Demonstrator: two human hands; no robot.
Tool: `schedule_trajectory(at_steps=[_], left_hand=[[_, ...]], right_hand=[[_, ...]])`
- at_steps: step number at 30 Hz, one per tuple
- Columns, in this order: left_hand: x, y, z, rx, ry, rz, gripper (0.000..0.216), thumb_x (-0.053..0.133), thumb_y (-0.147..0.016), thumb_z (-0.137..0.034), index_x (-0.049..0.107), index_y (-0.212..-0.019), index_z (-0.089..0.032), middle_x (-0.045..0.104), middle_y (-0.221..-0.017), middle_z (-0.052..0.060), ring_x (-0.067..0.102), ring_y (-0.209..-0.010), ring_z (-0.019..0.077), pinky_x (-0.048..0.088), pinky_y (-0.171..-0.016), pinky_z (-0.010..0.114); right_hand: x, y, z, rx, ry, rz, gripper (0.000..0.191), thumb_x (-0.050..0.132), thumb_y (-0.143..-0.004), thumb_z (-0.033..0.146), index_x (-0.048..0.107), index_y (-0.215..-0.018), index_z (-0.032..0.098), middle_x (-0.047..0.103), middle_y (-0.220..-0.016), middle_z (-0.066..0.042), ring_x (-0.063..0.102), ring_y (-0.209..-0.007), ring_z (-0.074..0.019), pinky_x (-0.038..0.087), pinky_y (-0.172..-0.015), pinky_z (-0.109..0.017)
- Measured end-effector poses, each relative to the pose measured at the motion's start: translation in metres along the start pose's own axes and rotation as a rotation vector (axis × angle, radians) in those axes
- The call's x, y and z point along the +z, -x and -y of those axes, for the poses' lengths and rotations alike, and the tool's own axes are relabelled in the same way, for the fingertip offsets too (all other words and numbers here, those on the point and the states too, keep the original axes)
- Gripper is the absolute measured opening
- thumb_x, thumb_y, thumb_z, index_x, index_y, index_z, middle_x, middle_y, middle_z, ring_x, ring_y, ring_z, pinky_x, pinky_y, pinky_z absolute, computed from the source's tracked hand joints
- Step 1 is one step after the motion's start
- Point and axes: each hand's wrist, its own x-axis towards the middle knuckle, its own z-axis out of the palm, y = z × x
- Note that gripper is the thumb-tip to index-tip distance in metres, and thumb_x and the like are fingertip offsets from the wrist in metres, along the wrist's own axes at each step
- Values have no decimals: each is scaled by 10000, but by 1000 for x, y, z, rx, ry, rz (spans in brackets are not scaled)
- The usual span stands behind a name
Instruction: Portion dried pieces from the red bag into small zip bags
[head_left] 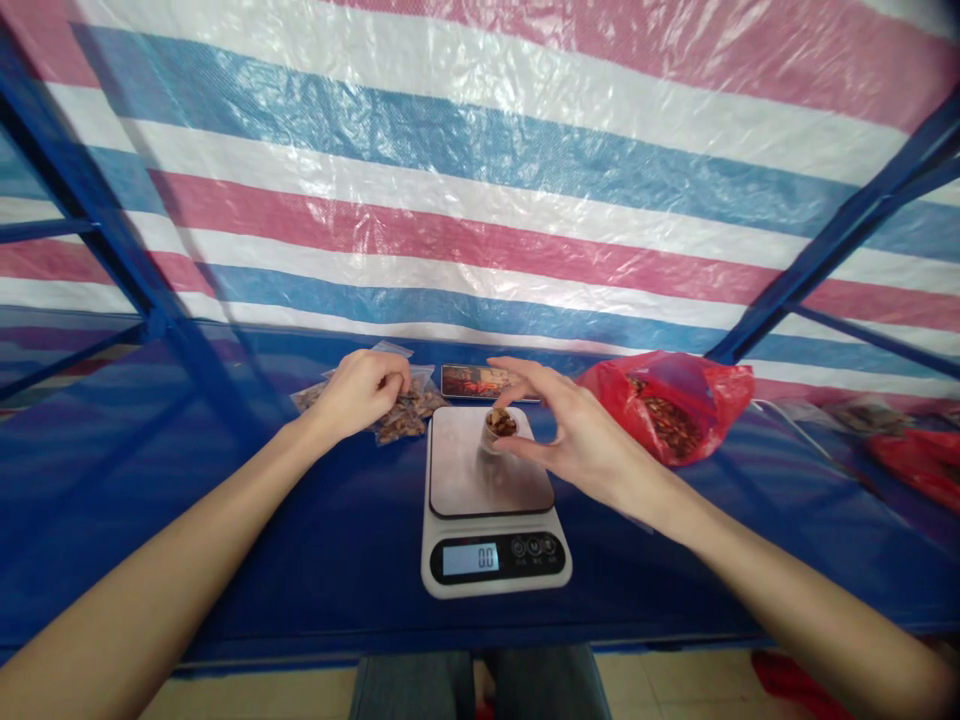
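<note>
My left hand (pixel 365 392) is curled closed over clear zip bags (pixel 409 415) of brown dried pieces; whatever its fingers hold is hidden. With thumb and fingers on either side, my right hand (pixel 559 415) grips a small clear cup (pixel 489 436) filled with brown pieces. The cup is at the upper part of the steel plate of a white kitchen scale (pixel 457 470); I cannot tell whether its base rests on the plate. The scale's display (pixel 470 559) reads 0.0.
Behind the scale lies a phone (pixel 474 381) with a lit picture. A red plastic bag (pixel 716 395) of brown pieces stands open at right. Blue metal frame posts (pixel 817 245) and a striped plastic sheet (pixel 465 180) bound the blue table (pixel 330 570).
</note>
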Motion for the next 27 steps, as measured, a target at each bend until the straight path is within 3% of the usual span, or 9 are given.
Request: schedule_trajectory(at_steps=[3,6,8,11,13,15,19,23,27], left_hand=[[0,0,0,-3,8,9,309,442,-801,-108,715,-693,-205,758,-734,18,682,-668,180,449,-659,284],[-1,0,0,-10,4,4,305,447,-797,-114,715,-686,-206,748,-714,16,673,-650,180,440,-639,281],[-1,-1,0,-15,3,3,304,447,-799,-121,715,-685,-206,736,-694,13,664,-631,177,434,-632,280],[-2,-1,0,-25,1,10,302,441,-804,-133,709,-685,-203,718,-670,8,657,-620,173,435,-639,278],[-3,-1,1,-35,-6,14,301,437,-804,-139,706,-685,-202,712,-659,6,648,-606,170,431,-635,279],[-3,-1,1,-40,-12,15,300,440,-802,-143,711,-686,-199,714,-657,7,640,-590,168,426,-628,279],[-4,-1,1,-39,-15,20,294,446,-794,-147,712,-679,-195,700,-635,6,625,-566,165,414,-610,279],[-4,-2,-2,-37,-4,6,296,440,-786,-155,709,-668,-193,683,-615,2,596,-544,159,394,-591,281],[-6,-2,-7,-60,6,2,298,438,-788,-171,704,-655,-189,670,-603,-4,558,-508,150,379,-568,284]], right_hand=[[2,-2,-5,-29,20,46,792,860,-891,299,471,-1580,301,763,-1228,-59,666,-1295,-292,486,-1156,-529],[-14,-5,-10,-36,22,44,685,838,-911,365,550,-1528,290,760,-1268,-77,687,-1251,-305,535,-1094,-505],[-36,-8,-16,-6,52,-38,494,799,-940,387,662,-1399,268,776,-1222,-81,721,-1155,-296,573,-1001,-457],[-78,-10,-36,110,141,-230,220,709,-996,384,762,-1074,186,792,-992,-80,731,-917,-225,555,-834,-351],[-103,-4,-57,208,152,-301,322,657,-1022,384,704,-801,154,729,-752,-54,659,-716,-147,505,-754,-305],[-122,10,-80,344,103,-257,480,617,-1046,427,614,-643,168,624,-569,-28,557,-565,-98,457,-667,-292],[-134,45,-128,528,-40,-82,423,617,-1044,452,714,-756,157,670,-575,-74,592,-487,-119,423,-536,-293],[-127,63,-158,467,180,-66,74,756,-923,148,825,-950,137,821,-932,-170,750,-753,-203,543,-724,-336],[-121,63,-160,415,284,-2,195,750,-893,69,848,-1060,97,818,-1083,-197,766,-936,-237,547,-872,-376]])
